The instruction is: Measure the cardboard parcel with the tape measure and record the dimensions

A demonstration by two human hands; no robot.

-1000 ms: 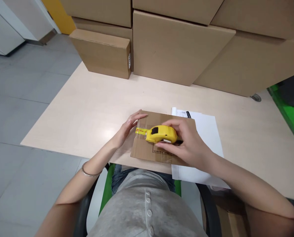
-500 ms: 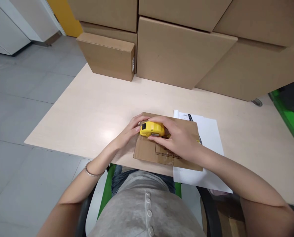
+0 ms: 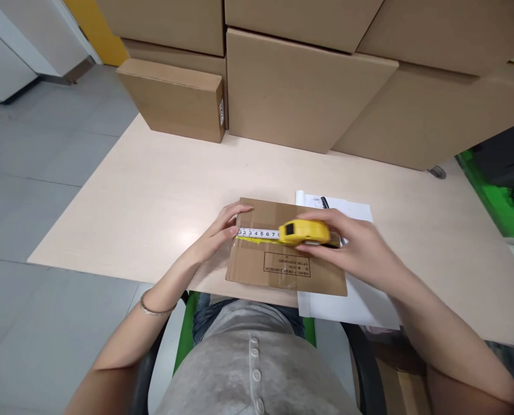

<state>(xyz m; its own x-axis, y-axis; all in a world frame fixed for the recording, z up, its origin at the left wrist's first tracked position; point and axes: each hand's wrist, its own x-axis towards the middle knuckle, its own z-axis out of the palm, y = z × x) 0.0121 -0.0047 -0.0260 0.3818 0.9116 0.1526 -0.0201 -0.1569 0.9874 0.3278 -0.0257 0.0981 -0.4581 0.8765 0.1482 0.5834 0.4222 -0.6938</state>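
Note:
A small cardboard box [image 3: 248, 268] with a printed label lies on the table in front of me, partly over white paper. My right hand [image 3: 352, 236] is wrapped round a yellow tape measure [image 3: 311, 230] above the box's right half. Its white numbered blade [image 3: 261, 233] stretches leftward across the box top. At the left edge of the box, my left hand [image 3: 216, 235] is closed on the blade's end with thumb and fingers. The other left fingers rest against the box's corner and side.
White sheets [image 3: 365, 300] and a black pen [image 3: 325, 202] lie under and behind the box. Large cardboard boxes [image 3: 300, 92] are stacked along the table's back, a flatter carton [image 3: 174, 106] at their left. Something green and black [image 3: 492, 190] stands at the right.
My right hand has drawn the tape measure to the right, away from my left hand. The blade now shows between them. My left hand stays at the box's left edge.

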